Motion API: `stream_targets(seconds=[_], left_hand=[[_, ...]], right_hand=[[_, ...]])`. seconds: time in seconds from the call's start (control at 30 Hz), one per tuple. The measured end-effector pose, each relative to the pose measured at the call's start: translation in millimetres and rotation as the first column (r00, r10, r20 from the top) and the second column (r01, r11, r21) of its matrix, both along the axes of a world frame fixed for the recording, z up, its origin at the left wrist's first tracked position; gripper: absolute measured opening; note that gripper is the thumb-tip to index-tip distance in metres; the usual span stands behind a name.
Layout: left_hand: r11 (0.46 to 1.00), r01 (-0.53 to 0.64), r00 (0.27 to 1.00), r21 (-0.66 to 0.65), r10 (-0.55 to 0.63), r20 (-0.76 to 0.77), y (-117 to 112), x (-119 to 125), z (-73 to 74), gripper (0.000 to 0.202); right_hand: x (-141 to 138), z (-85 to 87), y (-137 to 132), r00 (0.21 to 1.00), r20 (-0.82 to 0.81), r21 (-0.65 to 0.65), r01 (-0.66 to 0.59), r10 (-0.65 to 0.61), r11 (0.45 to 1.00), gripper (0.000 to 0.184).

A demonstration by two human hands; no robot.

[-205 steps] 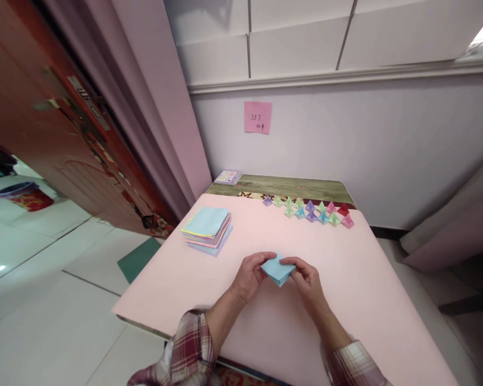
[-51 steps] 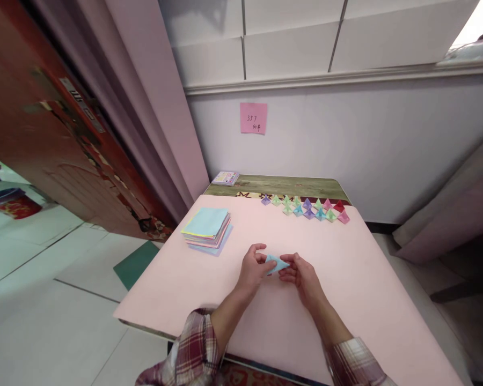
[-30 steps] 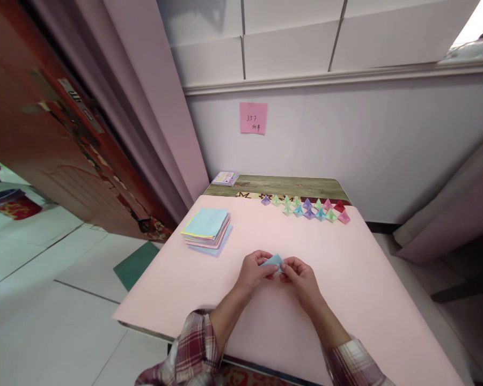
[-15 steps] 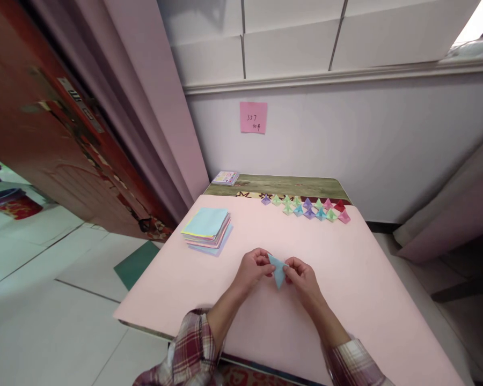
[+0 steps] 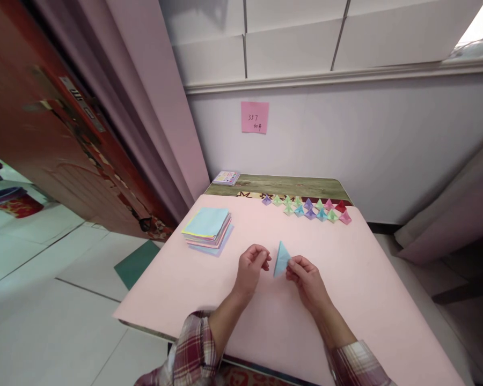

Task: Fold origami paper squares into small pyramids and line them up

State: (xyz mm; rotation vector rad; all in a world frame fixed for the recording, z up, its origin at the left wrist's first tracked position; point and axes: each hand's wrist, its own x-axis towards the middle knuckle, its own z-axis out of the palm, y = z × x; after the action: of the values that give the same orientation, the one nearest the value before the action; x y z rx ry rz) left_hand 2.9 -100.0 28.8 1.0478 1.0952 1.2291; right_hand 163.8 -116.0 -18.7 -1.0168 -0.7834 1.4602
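A light blue folded paper triangle [image 5: 281, 258] stands upright above the pink tabletop [image 5: 358, 289], pinched at its lower right corner by my right hand [image 5: 306, 279]. My left hand [image 5: 251, 266] hovers just left of it with fingers curled and nothing visible in them, a small gap from the paper. A stack of coloured paper squares [image 5: 207, 229] with a blue sheet on top lies to the left. Several small folded paper shapes [image 5: 308, 209] in purple, green, blue, pink and red are lined up at the far edge.
A pink sticky note [image 5: 255, 117] is stuck on the wall behind the table. A small pack of paper [image 5: 226, 177] lies on the wooden strip [image 5: 298, 186] at the back. A dark red door [image 5: 44, 139] and a curtain stand to the left.
Earlier both hands held and folded the blue paper flat between them. Now my left hand has let go, and my right hand holds the triangle upright, point up.
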Motion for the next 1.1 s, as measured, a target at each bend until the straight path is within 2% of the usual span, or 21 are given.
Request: stream_targets(seconds=[0.1, 0.2, 0.43, 0.63, 0.7, 0.83, 0.97, 1.03, 1.1], left_hand=[[0.997, 0.022, 0.999, 0.067, -0.018, -0.05, -5, 0, 7.4, 0.009], [0.994, 0.054, 0.996, 0.09, -0.047, -0.078, -7, 0, 10.2, 0.009], [0.998, 0.053, 0.994, 0.034, -0.05, -0.094, -6, 3, 8.9, 0.013], [0.993, 0.118, 0.987, 0.016, -0.115, -0.11, -5, 4, 3.5, 0.017], [0.991, 0.135, 0.981, 0.008, -0.133, -0.138, -4, 5, -0.2, 0.019], [0.991, 0.119, 0.978, -0.064, -0.128, -0.165, -3, 7, -9.9, 0.024], [0.973, 0.134, 0.989, -0.186, -0.142, -0.034, -3, 8, -18.3, 0.031], [0.952, 0.194, 0.98, -0.237, -0.179, 0.085, -3, 7, -19.1, 0.033], [0.926, 0.267, 0.957, -0.266, -0.223, 0.185, -3, 4, -17.2, 0.034]], right_hand=[[0, 1.3, 0, 0.998, -0.062, -0.017, 0.006, -0.007, 1.0, 0.026], [0, 1.1, 0, 0.995, -0.095, -0.019, 0.008, -0.01, 1.0, 0.023], [-1, -1.0, 0, 0.997, -0.074, -0.01, 0.02, -0.02, 1.0, 0.025], [-1, -4.1, 0, 0.998, -0.066, -0.006, 0.021, -0.021, 1.0, 0.025], [-1, -5.3, 0, 1.0, -0.018, 0.018, 0.021, -0.021, 1.0, 0.025], [-3, -5.4, -2, 0.976, 0.206, 0.121, 0.051, -0.075, 0.991, 0.025], [-7, -1.5, -7, 0.955, 0.279, 0.208, 0.046, -0.104, 0.977, 0.023], [-8, 0.3, -8, 0.976, 0.214, 0.204, -0.011, -0.034, 0.979, 0.026], [-8, 1.3, -7, 0.996, 0.074, 0.154, -0.062, 0.051, 0.986, 0.033]])
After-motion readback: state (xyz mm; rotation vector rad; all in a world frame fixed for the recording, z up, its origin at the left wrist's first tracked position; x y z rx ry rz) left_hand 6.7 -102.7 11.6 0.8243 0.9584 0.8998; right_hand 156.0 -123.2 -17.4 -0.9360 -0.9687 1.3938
